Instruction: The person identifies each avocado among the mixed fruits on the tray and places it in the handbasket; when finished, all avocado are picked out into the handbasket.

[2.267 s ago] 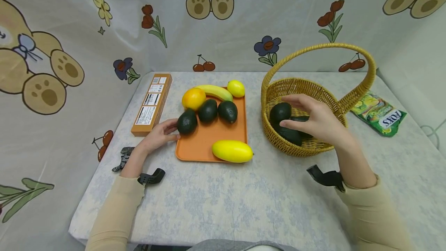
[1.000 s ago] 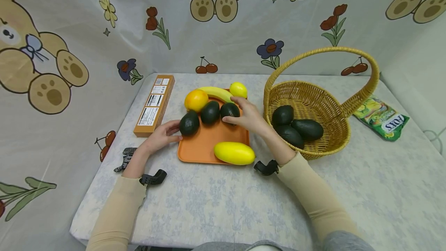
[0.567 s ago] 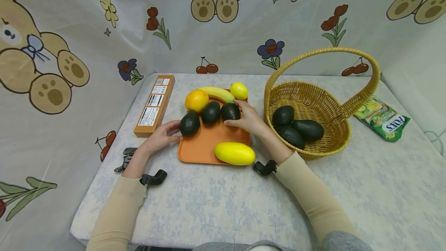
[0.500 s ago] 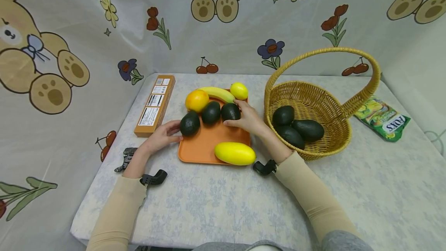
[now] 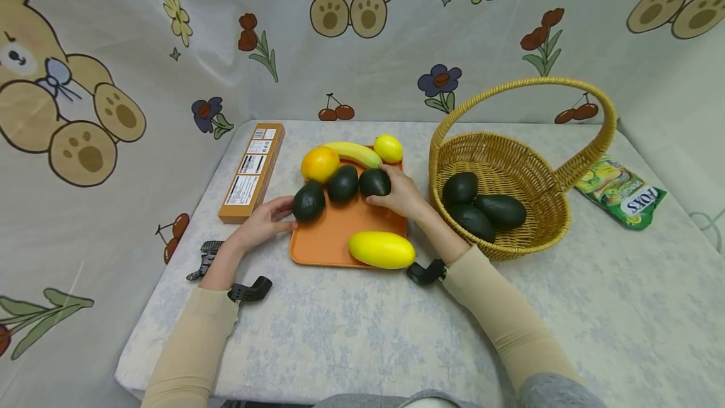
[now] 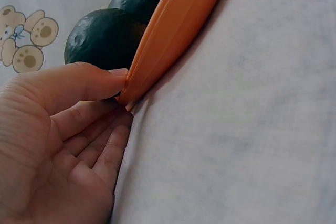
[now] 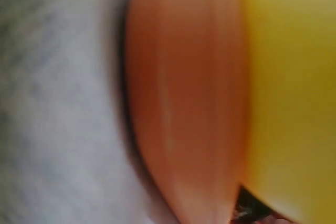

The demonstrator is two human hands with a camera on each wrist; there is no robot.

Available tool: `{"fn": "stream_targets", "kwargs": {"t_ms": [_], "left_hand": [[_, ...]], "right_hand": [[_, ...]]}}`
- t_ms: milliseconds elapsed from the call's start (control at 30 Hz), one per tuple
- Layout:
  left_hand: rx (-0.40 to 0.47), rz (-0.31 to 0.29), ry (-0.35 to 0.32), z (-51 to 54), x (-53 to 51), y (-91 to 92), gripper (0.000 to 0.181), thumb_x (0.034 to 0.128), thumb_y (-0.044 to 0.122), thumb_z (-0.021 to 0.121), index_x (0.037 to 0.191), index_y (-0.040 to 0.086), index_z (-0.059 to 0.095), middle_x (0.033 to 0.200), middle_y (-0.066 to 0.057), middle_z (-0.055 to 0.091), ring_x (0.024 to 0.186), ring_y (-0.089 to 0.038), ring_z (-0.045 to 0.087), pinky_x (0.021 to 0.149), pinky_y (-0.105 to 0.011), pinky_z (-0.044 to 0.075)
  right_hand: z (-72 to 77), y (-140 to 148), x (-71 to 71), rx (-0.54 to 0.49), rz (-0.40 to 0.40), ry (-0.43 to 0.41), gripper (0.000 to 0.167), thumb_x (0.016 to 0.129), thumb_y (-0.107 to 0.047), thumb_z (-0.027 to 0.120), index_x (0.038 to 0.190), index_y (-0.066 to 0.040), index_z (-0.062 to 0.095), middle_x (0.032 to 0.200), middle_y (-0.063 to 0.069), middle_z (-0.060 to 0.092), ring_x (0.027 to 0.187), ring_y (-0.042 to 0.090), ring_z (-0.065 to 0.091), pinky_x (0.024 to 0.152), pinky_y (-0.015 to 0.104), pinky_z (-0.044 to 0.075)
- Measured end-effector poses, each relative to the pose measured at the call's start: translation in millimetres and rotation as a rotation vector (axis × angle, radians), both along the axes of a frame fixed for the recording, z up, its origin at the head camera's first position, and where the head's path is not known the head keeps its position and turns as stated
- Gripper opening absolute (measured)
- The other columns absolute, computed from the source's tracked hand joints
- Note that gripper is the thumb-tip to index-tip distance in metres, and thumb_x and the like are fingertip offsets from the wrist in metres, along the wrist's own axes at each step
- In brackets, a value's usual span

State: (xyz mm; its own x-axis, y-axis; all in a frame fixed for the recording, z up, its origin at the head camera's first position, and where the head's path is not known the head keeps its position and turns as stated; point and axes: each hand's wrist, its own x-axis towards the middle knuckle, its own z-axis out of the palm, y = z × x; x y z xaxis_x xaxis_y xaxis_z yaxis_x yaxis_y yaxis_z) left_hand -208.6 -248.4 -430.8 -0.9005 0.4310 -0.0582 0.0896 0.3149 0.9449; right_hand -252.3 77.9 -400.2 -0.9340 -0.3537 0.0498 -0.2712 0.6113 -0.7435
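On the orange tray, three dark green avocados lie in a row across the middle. My right hand holds the rightmost avocado, thumb at its near side and fingers at its far side. The middle avocado and the left avocado sit beside it. At the tray's left edge, my left hand pinches the rim, close to the left avocado; the left wrist view shows the thumb against the rim. The right wrist view is filled by the tray wall and a yellow fruit, the hand itself mostly hidden.
An orange, a banana and a lemon lie at the tray's back; a long yellow fruit lies in front. Right stands a wicker basket with three avocados. A carton and green packet flank these.
My right hand has left the basket, moved left to the tray and closed round the rightmost avocado. The left hand has stayed at the tray's edge.
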Motion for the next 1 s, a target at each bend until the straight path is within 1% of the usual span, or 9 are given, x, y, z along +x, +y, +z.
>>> {"fn": "stream_targets", "kwargs": {"t_ms": [200, 333, 533, 700, 767, 900, 1000], "left_hand": [[0.002, 0.002, -0.009, 1.0, 0.0, 0.7, 0.059, 0.0866, 0.001, 0.066, 0.140, -0.002, 0.040, 0.143, -0.019, 0.037, 0.132, -0.032, 0.035, 0.108, -0.038, 0.034], [0.002, 0.004, -0.016, 1.7, 0.1, 0.9, 0.060, 0.0863, 0.001, 0.066, 0.140, -0.002, 0.040, 0.143, -0.019, 0.037, 0.132, -0.032, 0.035, 0.108, -0.039, 0.033], [0.006, 0.003, -0.022, 0.4, -0.8, 0.6, 0.060, 0.0861, 0.002, 0.066, 0.140, -0.002, 0.040, 0.143, -0.018, 0.037, 0.133, -0.032, 0.034, 0.108, -0.039, 0.033], [0.011, -0.006, -0.013, -0.5, -0.6, -0.3, 0.059, 0.0865, 0.002, 0.066, 0.139, -0.002, 0.040, 0.143, -0.019, 0.037, 0.133, -0.033, 0.034, 0.108, -0.039, 0.032], [0.008, -0.007, -0.011, -0.4, -0.5, -0.5, 0.059, 0.0866, 0.002, 0.066, 0.140, -0.002, 0.040, 0.143, -0.019, 0.037, 0.133, -0.033, 0.034, 0.108, -0.039, 0.032], [0.005, 0.001, -0.009, 0.2, -0.5, -0.3, 0.059, 0.0863, 0.002, 0.067, 0.139, -0.001, 0.041, 0.143, -0.018, 0.038, 0.132, -0.032, 0.035, 0.108, -0.039, 0.033], [0.016, -0.004, -0.006, 0.3, -0.7, 0.0, 0.059, 0.0863, 0.000, 0.066, 0.139, -0.002, 0.040, 0.143, -0.020, 0.037, 0.132, -0.034, 0.034, 0.109, -0.041, 0.032]], "right_hand": [[0.6, 1.5, 3.4, 0.012, 0.023, 0.011, 0.076, 0.079, -0.021, 0.076, 0.140, 0.000, 0.037, 0.139, 0.018, 0.042, 0.121, 0.031, 0.044, 0.101, 0.043, 0.039], [2.2, 2.3, 6.5, 0.010, 0.023, 0.005, 0.075, 0.079, -0.022, 0.076, 0.140, -0.001, 0.038, 0.138, 0.017, 0.043, 0.119, 0.030, 0.045, 0.100, 0.043, 0.040], [11.9, 1.7, 12.6, -0.029, 0.009, 0.020, 0.076, 0.078, -0.024, 0.076, 0.140, -0.003, 0.039, 0.137, 0.016, 0.044, 0.115, 0.030, 0.047, 0.096, 0.044, 0.043], [30.0, 0.5, 23.7, -0.068, 0.015, 0.023, 0.074, 0.078, -0.026, 0.076, 0.140, -0.008, 0.040, 0.137, 0.013, 0.044, 0.114, 0.027, 0.048, 0.095, 0.042, 0.044], [39.7, 0.8, 29.2, -0.084, 0.030, 0.029, 0.074, 0.078, -0.025, 0.076, 0.141, -0.009, 0.040, 0.137, 0.012, 0.045, 0.113, 0.026, 0.048, 0.095, 0.041, 0.045], [61.3, 4.9, 40.5, -0.148, 0.072, 0.026, 0.074, 0.077, -0.024, 0.077, 0.140, -0.010, 0.041, 0.133, 0.011, 0.048, 0.112, 0.025, 0.050, 0.092, 0.039, 0.047], [77.0, 11.6, 48.0, -0.199, 0.100, 0.036, 0.074, 0.077, -0.023, 0.078, 0.140, -0.010, 0.042, 0.131, 0.009, 0.050, 0.113, 0.024, 0.051, 0.091, 0.039, 0.047]]}}
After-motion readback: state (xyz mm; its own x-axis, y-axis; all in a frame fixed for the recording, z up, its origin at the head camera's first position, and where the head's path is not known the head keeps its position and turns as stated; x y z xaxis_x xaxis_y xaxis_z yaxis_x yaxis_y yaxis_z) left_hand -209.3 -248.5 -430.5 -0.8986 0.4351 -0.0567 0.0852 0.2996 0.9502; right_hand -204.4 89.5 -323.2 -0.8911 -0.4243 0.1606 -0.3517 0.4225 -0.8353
